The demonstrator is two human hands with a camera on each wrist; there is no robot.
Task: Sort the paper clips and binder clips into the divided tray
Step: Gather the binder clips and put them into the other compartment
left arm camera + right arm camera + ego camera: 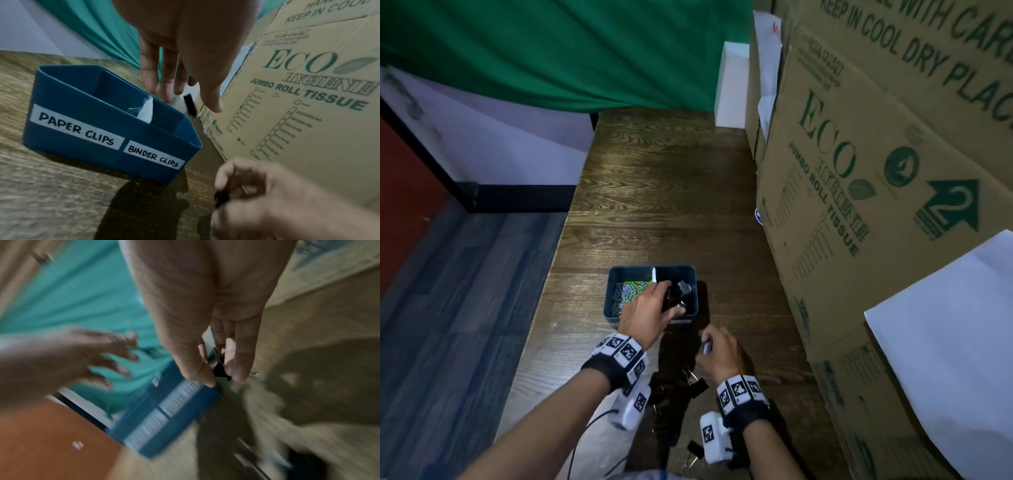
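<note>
A blue divided tray (613,301) stands on the wooden table, labelled PAPER CLIPS and BINDER CLIPS on its front wall (68,97). Coloured paper clips (628,291) fill its left half and binder clips (685,287) lie in its right half. My left hand (654,308) hovers over the right half with straight, spread fingers (164,78). A black binder clip (189,104) shows just below them, apart from the fingertips. My right hand (717,353), in front of the tray, pinches a black binder clip (216,365) between thumb and fingers. Loose binder clips (690,380) lie near my wrists.
Tall cardboard boxes (893,171) wall off the table's right side, with a white sheet (962,325) leaning on them. The table's left edge (551,260) drops to the floor. A green cloth (551,51) and a white block (731,85) stand at the back.
</note>
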